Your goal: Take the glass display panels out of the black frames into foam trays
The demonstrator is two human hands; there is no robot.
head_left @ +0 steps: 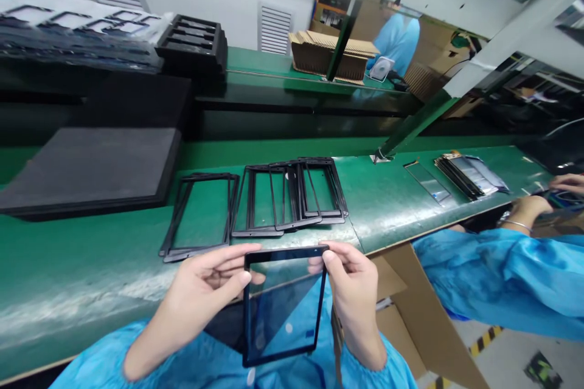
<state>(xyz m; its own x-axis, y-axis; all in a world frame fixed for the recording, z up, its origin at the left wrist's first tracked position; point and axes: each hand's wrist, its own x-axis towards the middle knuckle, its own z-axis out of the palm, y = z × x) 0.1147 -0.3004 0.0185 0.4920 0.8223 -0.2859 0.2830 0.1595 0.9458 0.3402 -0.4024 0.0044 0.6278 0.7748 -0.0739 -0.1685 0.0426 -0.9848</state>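
I hold a thin glass panel with a black border [283, 307] upright over my lap, in front of the green bench. My left hand [201, 295] pinches its upper left edge with thumb and fingers. My right hand [353, 285] grips its upper right corner, fingers curled round the edge. Just beyond my hands, black rectangular frames lie on the bench: a pair stacked at the left [201, 216] and several overlapping ones [292, 194] to their right.
A dark flat pad [91, 170] sits at the left of the green bench [68, 273]. Black trays [194, 42] stand behind it. A stack of panels [469, 173] and a single strip [429, 182] lie at the right, near a co-worker in blue [502, 279]. A cardboard box [410, 304] is beside my right knee.
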